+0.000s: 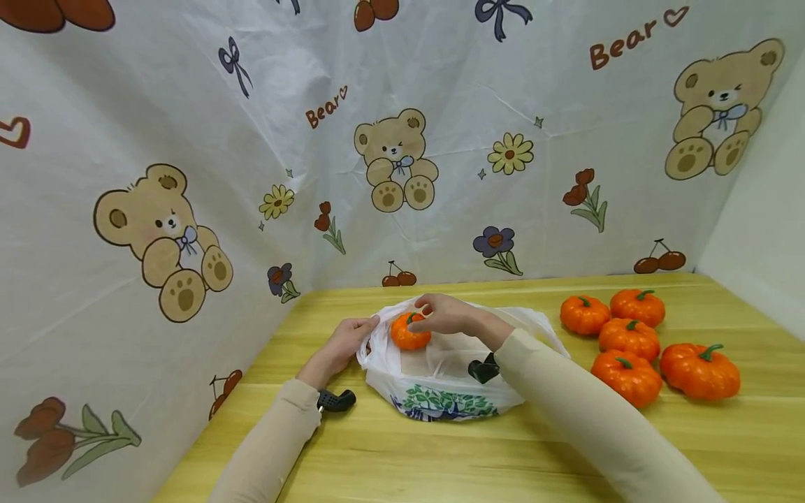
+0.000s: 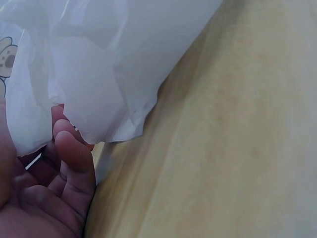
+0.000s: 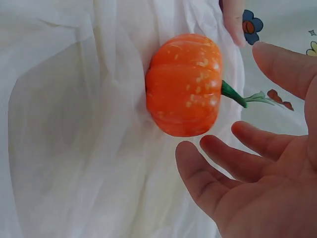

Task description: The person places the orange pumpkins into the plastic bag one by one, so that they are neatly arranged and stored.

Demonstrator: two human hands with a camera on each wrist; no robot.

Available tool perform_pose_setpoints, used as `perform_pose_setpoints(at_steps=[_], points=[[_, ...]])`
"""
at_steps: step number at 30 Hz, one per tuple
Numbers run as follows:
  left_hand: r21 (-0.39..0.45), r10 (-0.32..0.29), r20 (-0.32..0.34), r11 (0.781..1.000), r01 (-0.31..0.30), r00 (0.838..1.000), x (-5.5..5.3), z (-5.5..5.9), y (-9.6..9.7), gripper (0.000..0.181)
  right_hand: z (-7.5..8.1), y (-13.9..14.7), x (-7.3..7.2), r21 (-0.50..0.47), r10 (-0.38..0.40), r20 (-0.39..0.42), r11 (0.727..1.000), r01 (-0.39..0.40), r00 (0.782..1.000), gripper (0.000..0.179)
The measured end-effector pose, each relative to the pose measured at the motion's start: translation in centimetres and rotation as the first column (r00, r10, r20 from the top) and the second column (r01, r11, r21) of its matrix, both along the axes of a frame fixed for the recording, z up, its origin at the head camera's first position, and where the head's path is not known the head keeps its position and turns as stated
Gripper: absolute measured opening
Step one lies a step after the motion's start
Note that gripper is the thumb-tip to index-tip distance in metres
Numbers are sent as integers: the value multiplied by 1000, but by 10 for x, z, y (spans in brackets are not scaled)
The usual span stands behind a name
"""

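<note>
A white plastic bag (image 1: 383,381) with a green and blue print lies spread on the table, its mouth facing up. Inside, near its left end, sits a small orange toy pumpkin (image 1: 405,339) with a green stem. My left hand (image 1: 337,344) grips the bag's left edge; in the left wrist view its fingers curl around the thin plastic (image 2: 94,84). Above the pumpkin is my right hand (image 1: 451,316), fingers spread. The right wrist view shows these fingertips (image 3: 188,153) beside the pumpkin (image 3: 183,89), with nothing held between them.
Several more orange toy pumpkins (image 1: 629,340) are grouped on the wooden table (image 1: 402,454), right of the bag. A patterned sheet with bears (image 1: 396,244) hangs behind and to the left. Black wrist-camera pieces (image 1: 337,401) stick out near both wrists.
</note>
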State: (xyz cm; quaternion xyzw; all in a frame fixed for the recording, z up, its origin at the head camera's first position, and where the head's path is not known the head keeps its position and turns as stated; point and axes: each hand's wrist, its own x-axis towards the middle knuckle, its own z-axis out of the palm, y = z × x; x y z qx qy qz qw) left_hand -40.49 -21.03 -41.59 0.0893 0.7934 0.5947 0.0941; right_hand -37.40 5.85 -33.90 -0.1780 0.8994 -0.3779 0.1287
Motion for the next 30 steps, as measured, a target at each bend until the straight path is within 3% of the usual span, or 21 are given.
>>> perform_pose_setpoints(at_steps=[11, 17, 23, 30], points=[[-4, -6, 10, 1000, 6, 1000, 0, -1, 0, 53, 19, 24, 26, 21, 80, -62, 997, -79, 995, 69], [-5, -2, 14, 1000, 2, 1000, -1, 3, 0, 53, 29, 48, 43, -27, 119, -69, 992, -121, 991, 67], [-22, 1, 26, 1000, 0, 1000, -1, 3, -1, 55, 32, 71, 56, -56, 120, -72, 991, -124, 990, 65], [-31, 12, 35, 999, -11, 999, 1, 2, -1, 53, 31, 91, 74, -21, 140, -109, 989, -144, 984, 66]])
